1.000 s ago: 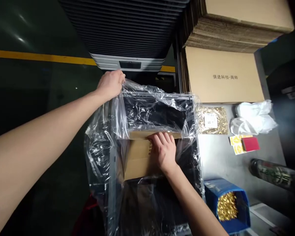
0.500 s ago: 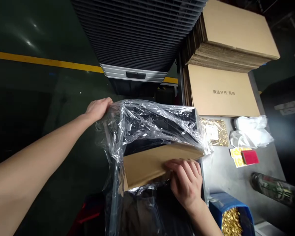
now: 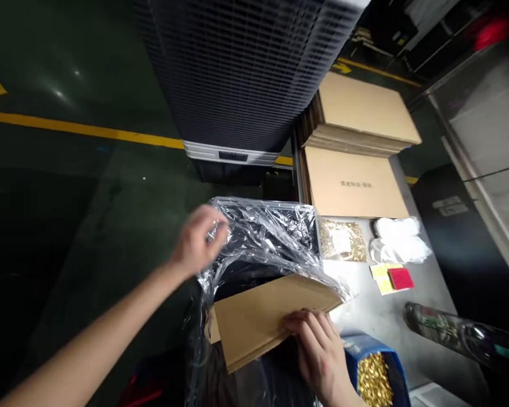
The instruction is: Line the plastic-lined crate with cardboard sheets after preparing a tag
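Note:
My right hand (image 3: 318,353) grips the near right corner of a flat brown cardboard box (image 3: 258,319), which lies tilted over the mouth of a large clear plastic bag (image 3: 265,240). The bag lines a dark bin beside the table. My left hand (image 3: 199,240) is slightly blurred at the bag's left rim, its fingers curled around a fold of the plastic film.
A steel table (image 3: 377,314) on the right carries stacked flat cartons (image 3: 352,183), a bag of brass parts (image 3: 341,240), white cloth (image 3: 401,243), a red pad on yellow labels (image 3: 396,278), a dark roll (image 3: 445,328) and a blue bin of brass parts (image 3: 373,376). A large dark fan unit (image 3: 246,79) stands behind.
The cardboard box has come up out of the bag and now lies across its mouth. My left hand moved right and down along the bag's rim. The view swung upward.

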Demonstrator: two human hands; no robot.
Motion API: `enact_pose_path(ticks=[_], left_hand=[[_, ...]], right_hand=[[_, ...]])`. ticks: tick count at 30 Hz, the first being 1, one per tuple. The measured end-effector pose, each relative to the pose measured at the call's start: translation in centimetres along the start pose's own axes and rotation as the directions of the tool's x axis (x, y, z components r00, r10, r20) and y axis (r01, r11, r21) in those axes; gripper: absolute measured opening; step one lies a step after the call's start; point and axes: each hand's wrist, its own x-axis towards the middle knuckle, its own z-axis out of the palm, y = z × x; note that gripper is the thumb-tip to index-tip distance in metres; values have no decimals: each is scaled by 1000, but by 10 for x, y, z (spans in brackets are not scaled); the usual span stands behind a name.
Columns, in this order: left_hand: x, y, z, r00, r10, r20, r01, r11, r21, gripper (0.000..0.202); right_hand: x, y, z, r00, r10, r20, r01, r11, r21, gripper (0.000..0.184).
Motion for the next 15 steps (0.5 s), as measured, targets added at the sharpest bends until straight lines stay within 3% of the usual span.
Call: enact_pose_path(ticks=[1, 2, 3, 4, 6, 7, 10, 13, 15], left_hand=[[-9, 27, 10, 986, 141, 94, -136, 989, -52, 38], [-14, 51, 24, 928, 309, 208, -290, 950, -120, 32], [-15, 72, 42, 740, 528, 417, -493, 847, -198, 38], [-11, 91, 62, 634, 613, 473, -579, 781, -236, 45], [6, 122, 102, 502, 690, 522, -669, 692, -271, 59], [17, 134, 121, 455, 705, 544, -693, 664, -280, 56], [47, 165, 163, 391, 679, 621, -706, 654, -271, 34], [65, 192, 191, 404, 589, 700, -660, 717, -223, 15], [73, 209, 205, 418, 523, 742, -607, 769, -200, 17]], right_hand=[[2, -2, -1, 1000, 2, 12, -2, 1000, 7, 32], [4, -4, -1, 1000, 2, 23, -2, 1000, 8, 32], [6, -6, -1, 1000, 6, 29, -6, 1000, 2, 32], [8, -8, 0, 999, 12, 33, -12, 1000, -8, 32], [10, -13, 3, 999, 23, 30, -22, 999, -24, 31], [10, -15, 6, 999, 27, 29, -27, 999, -24, 31], [8, -22, 21, 999, 19, 32, -19, 1000, -3, 28], [10, -28, 36, 999, 6, 34, -7, 1000, 2, 23], [16, -31, 40, 998, -24, 61, 24, 1000, 3, 18]])
